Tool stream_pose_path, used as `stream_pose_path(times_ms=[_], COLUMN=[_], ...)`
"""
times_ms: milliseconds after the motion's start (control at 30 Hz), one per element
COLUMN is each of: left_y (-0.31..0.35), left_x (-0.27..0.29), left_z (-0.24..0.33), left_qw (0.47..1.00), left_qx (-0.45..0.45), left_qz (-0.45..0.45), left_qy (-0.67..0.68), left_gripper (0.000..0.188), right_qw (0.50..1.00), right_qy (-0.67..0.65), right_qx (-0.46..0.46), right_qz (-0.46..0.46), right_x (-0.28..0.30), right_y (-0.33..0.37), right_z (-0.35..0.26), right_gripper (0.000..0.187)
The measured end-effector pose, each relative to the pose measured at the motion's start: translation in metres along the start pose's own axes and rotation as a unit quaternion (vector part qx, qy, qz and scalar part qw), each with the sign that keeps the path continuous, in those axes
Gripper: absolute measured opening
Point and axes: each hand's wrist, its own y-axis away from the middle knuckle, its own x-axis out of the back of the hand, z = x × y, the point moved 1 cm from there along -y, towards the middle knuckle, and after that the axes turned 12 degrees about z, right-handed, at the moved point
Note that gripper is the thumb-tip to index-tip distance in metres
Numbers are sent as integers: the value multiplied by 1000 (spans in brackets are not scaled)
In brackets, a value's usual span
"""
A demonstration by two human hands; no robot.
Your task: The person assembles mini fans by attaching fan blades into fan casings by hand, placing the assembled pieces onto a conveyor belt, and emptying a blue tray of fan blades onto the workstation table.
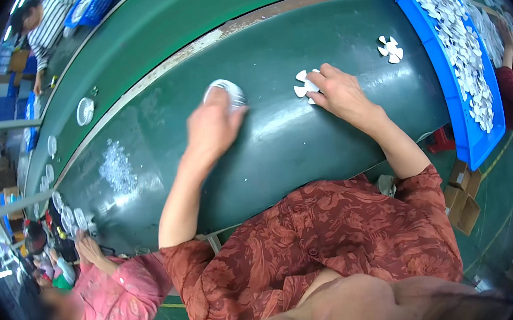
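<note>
My left hand [210, 126] rests on a round white ribbed cover [235, 93], its thumb and fingers closed about the edge. Slight motion blur softens that hand and the cover. To the right, my right hand [342, 95] pinches a small white fan blade [309, 86] with several vanes, which lies at the green tabletop; the fingers hide part of it. Farther right, apart from both hands, lies another white fan blade [390, 50].
A blue tray [478, 154] heaped with small white parts stands at the right edge. Tiny clear pieces [118, 168] lie scattered on the left. Beyond a pale ledge, a green belt [150, 40] carries a clear round cover [85, 111]. A co-worker in pink [121, 299] sits left.
</note>
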Motion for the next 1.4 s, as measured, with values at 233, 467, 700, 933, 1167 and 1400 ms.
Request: stream_pose_path(times_ms=[233, 467, 700, 933, 1167, 1400], left_y=[-10, 0, 26, 40, 46, 50], left_x=[-12, -27, -48, -46, -50, -49], left_z=[-2, -6, 20, 30, 31, 30], left_qw=[991, 983, 696, 623, 697, 784], left_qx=[-62, 135, 381, 371, 302, 242], left_qz=[111, -9, 27, -30, 36, 82], left_qy=[49, 123, 609, 688, 650, 565], left_gripper=[34, 23, 29, 37, 26, 30], right_qw=[999, 988, 967, 979, 977, 972], right_qy=[-38, -131, -183, -97, -108, -224], right_qx=[-21, 2, 114, 139, 138, 9], right_qz=[3, 81, 133, 113, 120, 73], right_x=[12, 25, 16, 0, -13, -11], right_y=[14, 13, 6, 4, 2, -4], right_z=[-8, -35, -75, -86, -91, -66], right_gripper=[30, 29, 34, 34, 35, 50])
